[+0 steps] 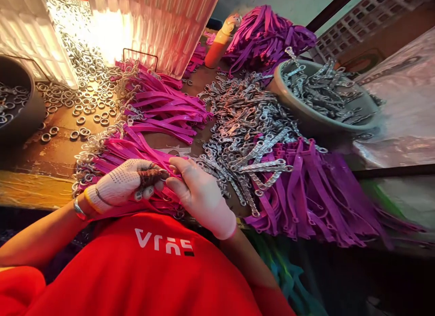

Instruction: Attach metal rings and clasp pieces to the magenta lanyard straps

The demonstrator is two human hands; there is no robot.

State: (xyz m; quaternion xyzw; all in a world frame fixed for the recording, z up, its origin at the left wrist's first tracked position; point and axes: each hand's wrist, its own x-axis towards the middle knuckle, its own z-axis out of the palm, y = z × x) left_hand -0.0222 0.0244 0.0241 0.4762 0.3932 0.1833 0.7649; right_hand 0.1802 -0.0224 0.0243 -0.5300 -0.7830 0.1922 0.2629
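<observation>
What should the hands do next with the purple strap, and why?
Probably reach the right hand to the metal clasps beside it. Both hands meet on a pink-purple strap atop the bundle, the left hand pinching it, and the clasp heap lies closest.

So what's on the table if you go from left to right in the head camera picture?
Dark bowl → loose metal rings → pink straps → pile of metal clasps → grey bowl of clasps.

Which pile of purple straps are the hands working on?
The pink-purple pile at the table's near edge, under both hands, with rings attached; the darker pile lies right.
</observation>
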